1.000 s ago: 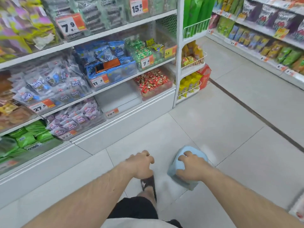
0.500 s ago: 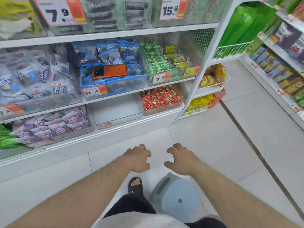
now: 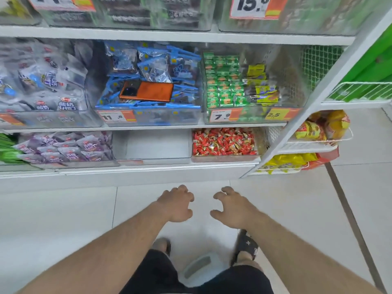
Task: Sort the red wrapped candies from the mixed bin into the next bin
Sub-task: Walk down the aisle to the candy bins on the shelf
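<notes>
My left hand (image 3: 177,203) and right hand (image 3: 231,205) hung side by side over the floor, fingers loosely curled and apart, holding and touching nothing. Far ahead, on the lowest shelf, the mixed bin (image 3: 224,158) of red wrapped candies (image 3: 222,141) sat just right of the clear bin (image 3: 151,159).

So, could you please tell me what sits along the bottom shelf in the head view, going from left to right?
Green packets → purple-and-white wrapped snack packs → empty clear plastic bin → clear bin of red and gold wrapped candies → white wire basket of yellow bags.
</notes>
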{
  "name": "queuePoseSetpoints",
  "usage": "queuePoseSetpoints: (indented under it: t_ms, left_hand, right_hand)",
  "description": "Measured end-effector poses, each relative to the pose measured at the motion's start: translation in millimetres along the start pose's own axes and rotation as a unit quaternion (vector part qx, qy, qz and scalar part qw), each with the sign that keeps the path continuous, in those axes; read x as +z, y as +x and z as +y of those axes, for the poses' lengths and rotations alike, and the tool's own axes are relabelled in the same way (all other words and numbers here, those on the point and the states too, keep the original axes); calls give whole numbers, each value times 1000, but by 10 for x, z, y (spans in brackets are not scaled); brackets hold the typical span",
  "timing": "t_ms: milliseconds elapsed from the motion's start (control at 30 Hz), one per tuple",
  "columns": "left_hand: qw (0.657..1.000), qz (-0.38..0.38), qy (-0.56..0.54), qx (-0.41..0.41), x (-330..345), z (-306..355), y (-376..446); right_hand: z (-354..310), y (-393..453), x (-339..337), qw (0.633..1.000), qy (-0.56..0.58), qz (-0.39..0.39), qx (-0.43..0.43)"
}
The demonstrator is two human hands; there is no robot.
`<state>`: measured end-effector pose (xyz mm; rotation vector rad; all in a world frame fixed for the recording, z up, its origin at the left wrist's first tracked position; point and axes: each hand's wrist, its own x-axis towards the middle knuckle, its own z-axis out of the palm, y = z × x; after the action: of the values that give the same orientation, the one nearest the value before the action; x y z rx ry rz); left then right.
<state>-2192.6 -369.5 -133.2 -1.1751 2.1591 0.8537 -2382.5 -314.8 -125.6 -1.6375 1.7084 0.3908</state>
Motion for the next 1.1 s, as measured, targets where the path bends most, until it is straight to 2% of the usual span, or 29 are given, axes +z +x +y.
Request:
queuePoseSetpoints:
  t_ms: [200, 367, 433, 533, 633, 767, 967, 1100]
  left_hand:
    - [998, 33, -23, -52, 46, 548, 706]
    - [988, 140, -23, -55, 197, 542, 1454]
    - [975, 221, -10, -13, 336, 445, 1822]
    - [930, 366, -11, 31, 582, 250, 2356]
    - [890, 453, -7, 52, 764, 97, 2778]
    - [859, 507, 6, 64, 930, -54, 3187]
    - [787, 610, 51, 83, 1085, -143, 3475]
    - [790, 602, 109, 47, 1074, -121, 3416]
  right_hand:
    - [884, 476, -132, 997, -15, 9, -69]
    - [1290, 1028, 61, 994, -46, 35, -87]
    - [1386, 1331, 253, 989, -56, 100, -94]
    - [1495, 1798, 519, 959, -68, 255, -101]
    - [1529, 2209, 721, 925, -64, 361, -98]
    - [1581, 2684, 873, 883, -85, 452, -91]
    - [1654, 3002, 1009, 827, -113, 543, -94]
    - [1687, 2992, 1006, 816, -108, 558, -107]
